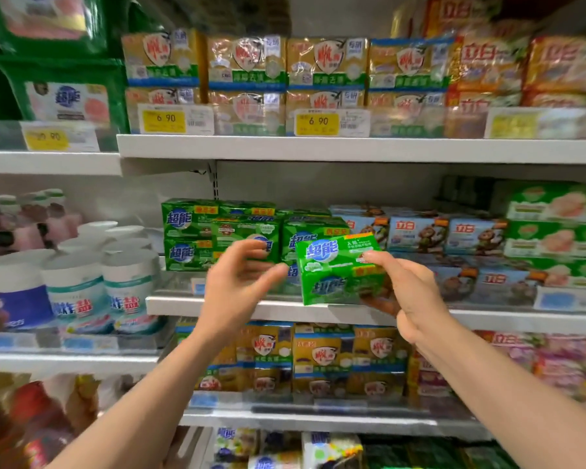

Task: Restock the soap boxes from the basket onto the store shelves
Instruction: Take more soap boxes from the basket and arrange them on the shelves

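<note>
My right hand grips a green soap box from its right end, thumb on top and fingers beneath, holding it tilted in front of the middle shelf. Just left of the box my left hand hovers with fingers loosely spread, holding nothing. Behind both hands, stacked green soap boxes of the same brand stand on that shelf. The basket is out of view.
Blue soap packs sit right of the green stack, with green-and-pink packs further right. Gold soap packs fill the upper shelf, more gold ones the lower shelf. White tubs stand at left.
</note>
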A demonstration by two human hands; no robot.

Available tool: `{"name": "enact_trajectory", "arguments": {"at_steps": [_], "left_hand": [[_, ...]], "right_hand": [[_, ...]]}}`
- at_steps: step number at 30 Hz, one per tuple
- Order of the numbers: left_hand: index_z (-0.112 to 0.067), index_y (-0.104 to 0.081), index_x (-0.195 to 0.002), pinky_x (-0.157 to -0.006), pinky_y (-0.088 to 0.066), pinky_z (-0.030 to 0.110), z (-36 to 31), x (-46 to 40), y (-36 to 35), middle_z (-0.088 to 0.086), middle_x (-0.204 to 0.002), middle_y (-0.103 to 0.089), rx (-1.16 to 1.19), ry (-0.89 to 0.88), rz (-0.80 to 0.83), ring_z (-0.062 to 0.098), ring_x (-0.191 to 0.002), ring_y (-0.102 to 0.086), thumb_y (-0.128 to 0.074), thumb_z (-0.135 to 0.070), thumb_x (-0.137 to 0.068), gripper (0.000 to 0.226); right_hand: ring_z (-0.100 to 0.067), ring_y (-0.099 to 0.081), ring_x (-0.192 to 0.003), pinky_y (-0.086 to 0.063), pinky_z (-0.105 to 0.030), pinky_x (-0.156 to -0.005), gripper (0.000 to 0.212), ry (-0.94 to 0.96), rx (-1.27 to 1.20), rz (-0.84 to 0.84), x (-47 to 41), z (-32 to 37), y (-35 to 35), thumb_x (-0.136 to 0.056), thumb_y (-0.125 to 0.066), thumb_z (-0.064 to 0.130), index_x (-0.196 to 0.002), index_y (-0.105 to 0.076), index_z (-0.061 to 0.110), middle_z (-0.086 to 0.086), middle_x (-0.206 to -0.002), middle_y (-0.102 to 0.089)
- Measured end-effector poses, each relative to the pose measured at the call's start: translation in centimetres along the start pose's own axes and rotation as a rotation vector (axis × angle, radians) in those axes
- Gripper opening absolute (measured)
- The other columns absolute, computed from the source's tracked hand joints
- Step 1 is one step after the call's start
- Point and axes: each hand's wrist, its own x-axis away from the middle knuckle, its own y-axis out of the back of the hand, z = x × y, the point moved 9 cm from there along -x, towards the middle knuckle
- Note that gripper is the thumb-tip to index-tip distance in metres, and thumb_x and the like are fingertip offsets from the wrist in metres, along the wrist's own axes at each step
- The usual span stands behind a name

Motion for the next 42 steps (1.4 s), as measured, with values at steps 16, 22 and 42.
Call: {"name": "enact_trajectory", "arguments": {"at_steps": [16,22,42], "left_hand": [[-0.012,-0.06,-0.121,-0.079,-0.055,0.025,2.3,0.2,11.2,0.004,-0.104,-0.074,0.252,0.126,-0.069,0.019,-0.097,-0.07,-0.087,-0.034,-0.053,0.076],[-0.015,-0.054,-0.115,-0.072,-0.056,0.02,4.2,-1.4,20.1,0.003,-0.103,-0.071,0.135,0.126,-0.247,0.017,-0.095,-0.068,-0.084,-0.02,-0.062,0.061],[-0.016,-0.061,-0.121,-0.091,-0.054,0.029,14.4,-6.1,14.2,0.0,-0.113,-0.072,0.046,0.492,0.214,0.017,-0.105,-0.067,-0.071,-0.024,-0.077,0.046]], "right_hand": [[-0.023,-0.064,-0.083,-0.052,-0.038,-0.077,0.041,0.654,0.823,0.086,2.0,6.3,-9.6,-0.086,-0.062,0.047,-0.079,-0.068,0.008,-0.005,-0.08,-0.067],[-0.038,-0.052,-0.106,-0.047,-0.046,-0.088,0.048,1.074,1.294,0.127,1.5,6.1,-13.9,-0.078,-0.077,0.028,-0.116,-0.063,0.003,-0.019,-0.112,-0.06],[-0.042,-0.058,-0.111,-0.037,-0.069,-0.094,0.082,1.163,1.655,0.012,-0.7,0.9,-16.5,-0.071,-0.049,0.069,-0.138,-0.046,0.022,-0.015,-0.121,-0.063]]}}
